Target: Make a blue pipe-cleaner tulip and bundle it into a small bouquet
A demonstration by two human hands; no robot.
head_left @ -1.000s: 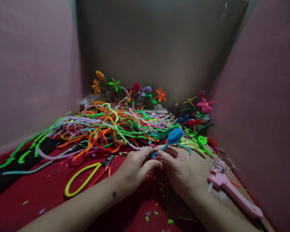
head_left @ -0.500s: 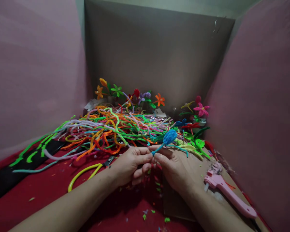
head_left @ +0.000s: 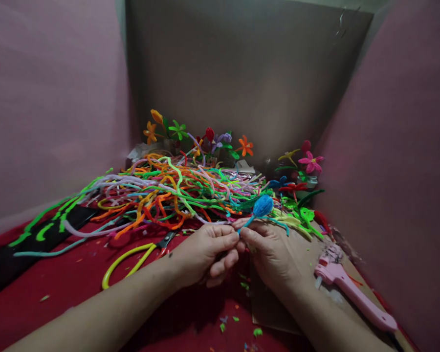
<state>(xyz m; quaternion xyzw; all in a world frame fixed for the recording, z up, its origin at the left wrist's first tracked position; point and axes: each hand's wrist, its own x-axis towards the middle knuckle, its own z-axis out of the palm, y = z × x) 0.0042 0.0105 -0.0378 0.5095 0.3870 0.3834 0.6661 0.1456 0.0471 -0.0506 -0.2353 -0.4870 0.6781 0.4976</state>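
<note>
Slid slightly left since a second ago, our blue bud (head_left: 263, 206) is up on show, and our left hand's (head_left: 212, 254) thumb has risen to the stem's lower end! Beneath us spreads the red cloth (head_left: 176, 318), and behind our fingers sprawls the big tangle of fuzzy stems (head_left: 179, 181). Cardboard (head_left: 275, 313) lies under our right wrist, with the pink glue gun (head_left: 359, 293) on it, well apart from the action; over on our left, scissors (head_left: 164, 241) rest on the cloth.

Now the hands: our left pinches the tip of the blue stem (head_left: 248, 222) between thumb and forefinger, lower fingers loosely curled, while our right hand (head_left: 269, 249) presses thumb against forefinger just above. The bud stands clear of both grips, up and right of them, tilted away. It looks light and soft, easily crushed, the stem bendy yet probably wired, so we'd hold low and spare that fuzzy head. What lies inside our left fingers, we can't tell.
</note>
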